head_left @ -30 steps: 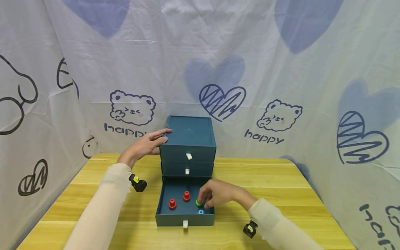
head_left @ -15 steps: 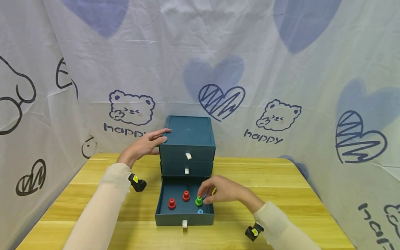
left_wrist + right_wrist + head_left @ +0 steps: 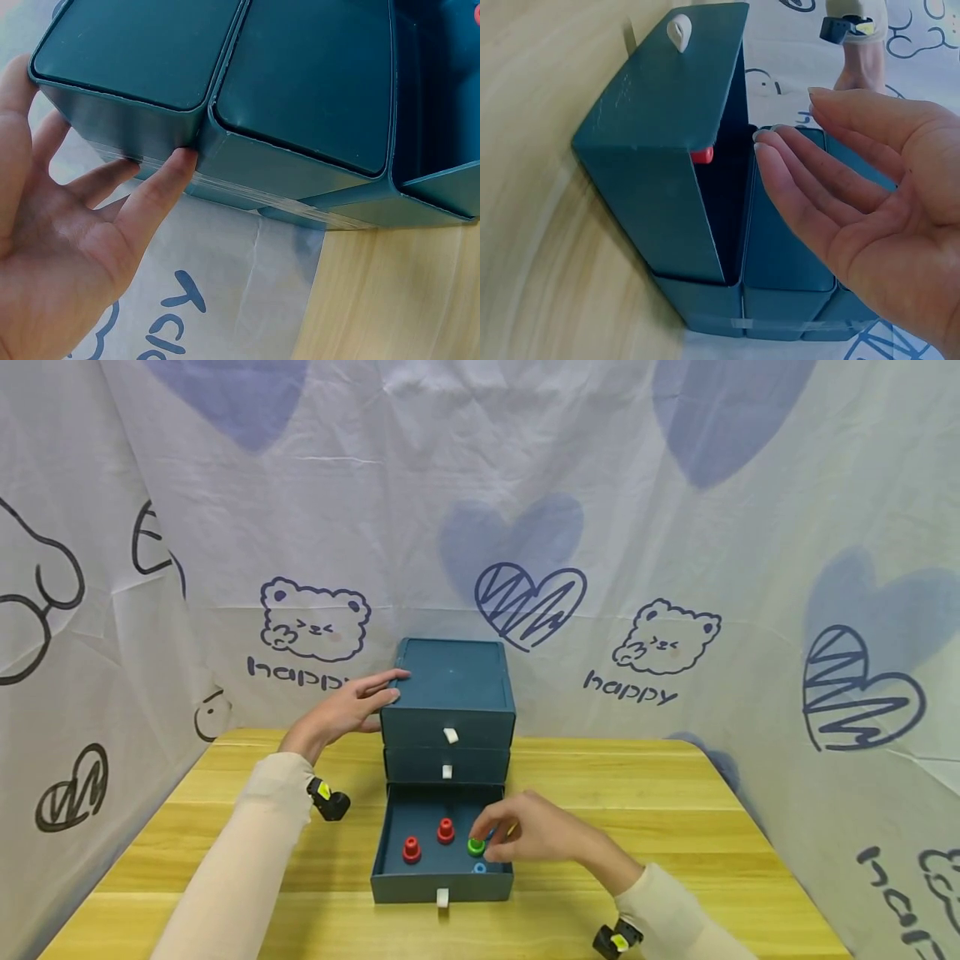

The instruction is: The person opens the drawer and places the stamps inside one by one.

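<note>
A dark teal cabinet (image 3: pixel 454 677) of stacked drawers stands on the table, its bottom drawer (image 3: pixel 427 887) pulled out. In the head view two red stepped pegs (image 3: pixel 412 851) stand in it, with a green one (image 3: pixel 476 847) and light blue pieces (image 3: pixel 479 867) at its right side. My right hand (image 3: pixel 536 831) hovers over that side, fingertips overlapping the green peg's top; its thumb and fingers stand apart with nothing between them in the right wrist view. The left hand (image 3: pixel 341 714) rests on the cabinet's left side, fingers spread along the wall and top edge.
White pull tabs (image 3: pixel 443 898) stick out from the drawer fronts. The wooden table (image 3: pixel 615 802) extends to both sides. Behind it hangs a white cloth (image 3: pixel 420 552) printed with hearts and bears.
My right hand first lifted slightly right, baring the green peg, then came down a little over it. The pegs stay in place. The left hand has not moved.
</note>
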`<state>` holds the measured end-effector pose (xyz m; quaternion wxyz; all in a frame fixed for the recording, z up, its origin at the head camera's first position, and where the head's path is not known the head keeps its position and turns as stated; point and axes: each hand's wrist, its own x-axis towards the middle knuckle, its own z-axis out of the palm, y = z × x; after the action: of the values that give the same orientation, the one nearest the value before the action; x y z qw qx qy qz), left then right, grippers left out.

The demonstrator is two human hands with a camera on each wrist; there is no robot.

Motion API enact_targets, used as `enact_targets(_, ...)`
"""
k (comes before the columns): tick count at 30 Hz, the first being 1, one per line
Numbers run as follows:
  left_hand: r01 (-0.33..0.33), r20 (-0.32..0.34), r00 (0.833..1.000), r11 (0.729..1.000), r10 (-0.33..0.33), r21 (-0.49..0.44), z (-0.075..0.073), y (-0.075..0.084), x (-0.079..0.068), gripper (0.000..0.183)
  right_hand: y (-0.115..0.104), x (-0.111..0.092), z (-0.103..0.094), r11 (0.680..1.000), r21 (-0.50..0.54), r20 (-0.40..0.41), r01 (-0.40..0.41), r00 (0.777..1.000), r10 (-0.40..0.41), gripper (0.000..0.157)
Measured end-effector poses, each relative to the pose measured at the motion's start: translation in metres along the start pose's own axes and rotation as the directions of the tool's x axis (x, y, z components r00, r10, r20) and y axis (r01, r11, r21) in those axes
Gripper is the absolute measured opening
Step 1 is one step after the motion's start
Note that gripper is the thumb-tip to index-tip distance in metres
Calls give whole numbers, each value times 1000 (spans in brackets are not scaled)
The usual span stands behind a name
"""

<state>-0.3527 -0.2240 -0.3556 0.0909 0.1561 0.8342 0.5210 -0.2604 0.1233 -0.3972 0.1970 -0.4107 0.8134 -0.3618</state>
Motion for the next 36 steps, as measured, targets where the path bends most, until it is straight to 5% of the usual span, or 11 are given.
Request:
enact_targets(19, -7, 5, 1000, 1000, 7, -1, 0, 2, 0, 57, -13, -6, 27, 1000, -18, -37, -6, 999, 5, 22)
enact_targets(36, -9, 3, 1000, 1000, 9, -6, 1, 0, -1, 56, -9, -5, 68, 999, -34, 114, 18, 993, -14, 28)
